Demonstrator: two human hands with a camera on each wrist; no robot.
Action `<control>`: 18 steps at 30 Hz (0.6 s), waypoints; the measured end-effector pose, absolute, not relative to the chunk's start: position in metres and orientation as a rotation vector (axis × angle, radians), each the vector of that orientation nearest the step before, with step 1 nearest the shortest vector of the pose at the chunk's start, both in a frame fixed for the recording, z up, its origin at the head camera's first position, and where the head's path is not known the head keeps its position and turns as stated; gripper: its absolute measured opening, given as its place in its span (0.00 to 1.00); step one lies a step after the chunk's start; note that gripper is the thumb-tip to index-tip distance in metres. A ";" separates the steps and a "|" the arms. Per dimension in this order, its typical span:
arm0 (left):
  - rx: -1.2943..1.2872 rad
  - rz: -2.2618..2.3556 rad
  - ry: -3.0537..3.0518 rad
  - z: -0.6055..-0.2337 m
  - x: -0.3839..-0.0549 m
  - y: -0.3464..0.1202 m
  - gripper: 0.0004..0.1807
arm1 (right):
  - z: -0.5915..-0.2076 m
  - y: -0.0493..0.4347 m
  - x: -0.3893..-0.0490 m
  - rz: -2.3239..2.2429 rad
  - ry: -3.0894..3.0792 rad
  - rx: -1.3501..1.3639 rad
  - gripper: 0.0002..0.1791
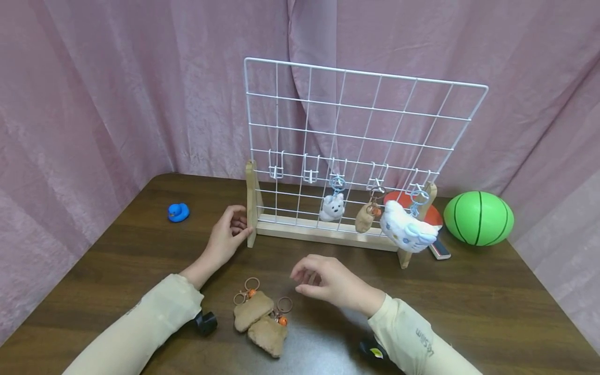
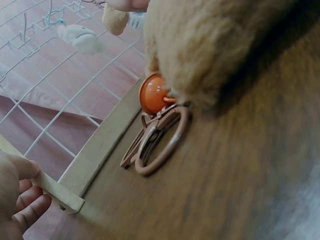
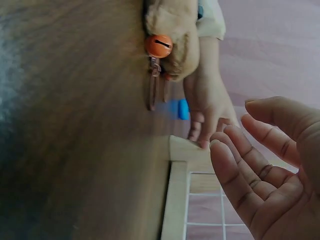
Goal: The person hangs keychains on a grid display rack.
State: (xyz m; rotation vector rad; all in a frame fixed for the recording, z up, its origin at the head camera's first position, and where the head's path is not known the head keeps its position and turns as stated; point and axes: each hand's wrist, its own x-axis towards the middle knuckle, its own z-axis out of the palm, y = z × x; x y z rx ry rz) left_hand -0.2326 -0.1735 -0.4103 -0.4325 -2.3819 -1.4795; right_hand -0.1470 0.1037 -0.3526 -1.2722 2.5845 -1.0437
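Two tan plush keychains (image 1: 253,311) lie on the near part of the brown wooden table (image 1: 497,307), between my forearms and a little left of the middle, their short fuzzy bodies touching, one farther left, the other nearer and to the right. Each carries a copper-coloured ring and clasp and a round orange bell (image 3: 159,46), glossy and slotted when seen from my right wrist; the wrist views are soft, so I can't be sure which face of each plush is turned up. My right hand (image 1: 334,280) hovers above the table to the right of them, fingers loosely bent, thumb well apart from the fingertips, with nothing in its grasp. My left hand (image 1: 226,235) is farther off, at the left wooden foot (image 1: 252,208) of the white wire rack (image 1: 358,122), thumb on the near side and fingers curled behind, pinching the wood, though how firmly I cannot tell. On the rack's hooks, from the middle to the right, hang a small white plush (image 1: 333,207), a tan plush (image 1: 364,217) with its own orange bell, and a larger white-and-blue plush (image 1: 407,228). A blue duck (image 1: 178,212) sits far left, a green ball (image 1: 478,218) far right.
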 end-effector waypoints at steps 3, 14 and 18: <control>-0.433 -1.475 -2.383 -0.410 -0.232 -0.174 0.25 | -0.358 0.101 -0.148 -0.975 2.580 -1.282 0.10; -0.434 -1.473 -2.385 -0.410 -0.232 -0.173 0.25 | -0.372 0.088 -0.152 -0.763 2.558 -1.355 0.11; -0.436 -1.476 -2.384 -0.410 -0.233 -0.173 0.25 | -0.373 0.085 -0.152 -0.712 2.543 -1.312 0.11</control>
